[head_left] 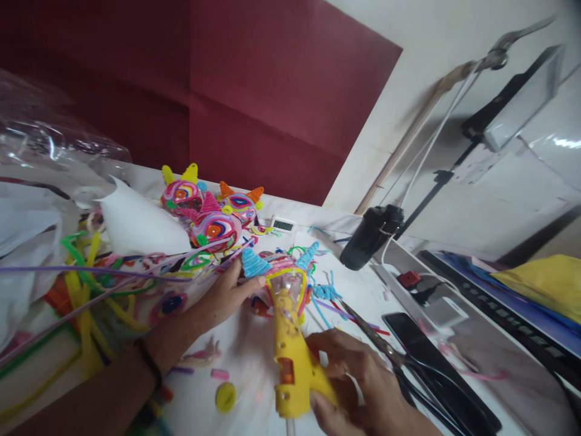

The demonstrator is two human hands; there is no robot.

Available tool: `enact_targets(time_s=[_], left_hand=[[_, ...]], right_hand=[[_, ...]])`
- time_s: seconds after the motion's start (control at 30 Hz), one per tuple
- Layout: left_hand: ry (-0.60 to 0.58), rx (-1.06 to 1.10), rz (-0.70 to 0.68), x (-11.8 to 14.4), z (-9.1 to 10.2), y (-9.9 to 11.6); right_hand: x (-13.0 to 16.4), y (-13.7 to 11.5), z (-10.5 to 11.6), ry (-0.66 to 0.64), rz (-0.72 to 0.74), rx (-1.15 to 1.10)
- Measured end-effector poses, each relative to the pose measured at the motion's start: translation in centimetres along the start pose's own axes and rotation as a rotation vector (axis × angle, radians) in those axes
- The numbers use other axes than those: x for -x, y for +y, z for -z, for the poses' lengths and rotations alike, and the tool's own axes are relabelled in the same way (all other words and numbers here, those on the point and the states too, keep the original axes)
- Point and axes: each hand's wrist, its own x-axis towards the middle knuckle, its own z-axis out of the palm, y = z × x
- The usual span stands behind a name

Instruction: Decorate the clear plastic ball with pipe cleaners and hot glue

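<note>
My right hand (363, 375) is wrapped round the handle of a yellow hot glue gun (290, 345). The gun's nozzle end points away from me, over a colourful pipe-cleaner animal head (285, 263) with two blue ears and a yellow-edged patch. From the left, my left hand (224, 300) grips this head by its side, thumb near the left ear. Where the nozzle meets the head is hard to see. A glue stick (290, 426) sticks out of the gun's back. Below my left hand, a yellow coil (226, 397) lies on the white table.
Three similar heads with yellow, orange and pink ears (215, 229) stand at the back near a small digital display (282, 224). Loose pipe cleaners (84, 303) crowd the left. To the right are scissors (385, 348), a phone (436, 363) and a black cylinder (370, 236).
</note>
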Motion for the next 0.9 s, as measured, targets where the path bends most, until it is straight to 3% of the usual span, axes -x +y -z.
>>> enact_targets(time_s=[0.07,0.17,0.33,0.67,0.9], left_hand=[[0.011,-0.023,-0.003,0.0,0.0,0.3],[0.001,-0.031,-0.011,0.0,0.0,1.0],[-0.001,-0.076,0.029,0.0,-0.1,1.8],[0.018,-0.081,-0.007,-0.1,0.0,1.3],[0.010,-0.099,-0.026,-0.2,0.0,1.4]], right_hand=[[-0.2,-0.2,0.4,0.038,0.073,0.017],[0.1,-0.6,0.9,-0.008,0.103,-0.046],[1.7,-0.5,0.5,-0.107,0.064,-0.158],[2.6,0.0,-0.5,-0.061,0.045,-0.039],[3.2,0.3,-0.4,-0.120,0.011,-0.057]])
